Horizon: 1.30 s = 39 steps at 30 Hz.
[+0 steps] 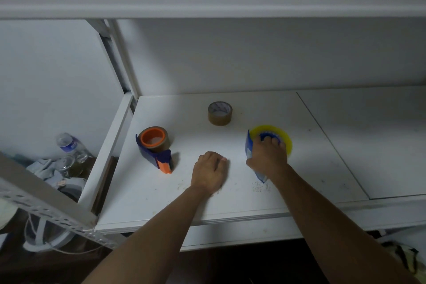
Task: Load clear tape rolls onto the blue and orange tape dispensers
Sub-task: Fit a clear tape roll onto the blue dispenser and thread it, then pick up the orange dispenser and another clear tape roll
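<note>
The shelf board (230, 191) looks like painted or laminated wood, white, smooth and matt, with gritty specks near its front edge. The loose roll (220, 113) toward the back edge is brown tape, slightly glossy, around a printed paper core. The dispenser (154, 148) near the left edge is hard, smooth plastic, blue with orange parts, and carries brown glossy tape. The yellowish roll (280, 135) is translucent, shiny film on a blue plastic dispenser (248, 145) under the right hand (268, 155). Beyond the left edge stand a clear, glossy plastic bottle (69, 143) and a perforated, matt grey metal bar (46, 203).
</note>
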### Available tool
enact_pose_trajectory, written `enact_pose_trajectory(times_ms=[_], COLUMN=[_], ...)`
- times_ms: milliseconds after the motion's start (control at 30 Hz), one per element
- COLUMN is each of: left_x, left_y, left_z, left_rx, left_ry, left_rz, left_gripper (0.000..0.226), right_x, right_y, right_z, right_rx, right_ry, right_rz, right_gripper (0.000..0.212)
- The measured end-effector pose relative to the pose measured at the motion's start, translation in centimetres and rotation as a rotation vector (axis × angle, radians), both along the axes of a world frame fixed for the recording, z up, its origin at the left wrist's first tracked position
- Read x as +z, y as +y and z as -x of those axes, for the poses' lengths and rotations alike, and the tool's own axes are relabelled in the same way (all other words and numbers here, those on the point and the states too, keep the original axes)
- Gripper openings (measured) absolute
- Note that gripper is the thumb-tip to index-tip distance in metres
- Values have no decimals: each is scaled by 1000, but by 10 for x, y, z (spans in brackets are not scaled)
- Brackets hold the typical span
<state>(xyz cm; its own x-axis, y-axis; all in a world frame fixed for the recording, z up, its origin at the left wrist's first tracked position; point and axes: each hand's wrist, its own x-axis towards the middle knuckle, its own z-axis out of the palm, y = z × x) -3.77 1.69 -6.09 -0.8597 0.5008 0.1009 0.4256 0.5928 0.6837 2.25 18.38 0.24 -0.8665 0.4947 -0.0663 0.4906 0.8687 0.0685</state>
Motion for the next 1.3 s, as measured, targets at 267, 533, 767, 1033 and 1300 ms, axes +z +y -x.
enact_pose_trajectory(times_ms=[267, 533, 767, 1033, 1300], left_x=[63, 78, 62, 54, 48], left_y=[-20, -93, -107, -75, -74], left_z=[29, 96, 90, 33, 23], left_rx=[143, 465, 297, -256, -183], left_ry=[201, -141, -374, -45, -272], left_rz=[-91, 505, 334, 334, -51], left_gripper=[21, 58, 48, 43, 69], right_x=[-3, -16, -20, -17, -20], right_y=[-10, -51, -73, -82, -78], right_z=[-16, -15, -14, -9, 4], right_rx=[5, 135, 220, 364, 241], right_ry=[86, 314, 342, 320, 139], right_rz=[-23, 14, 99, 279, 634], right_gripper=[68, 45, 39, 66, 112])
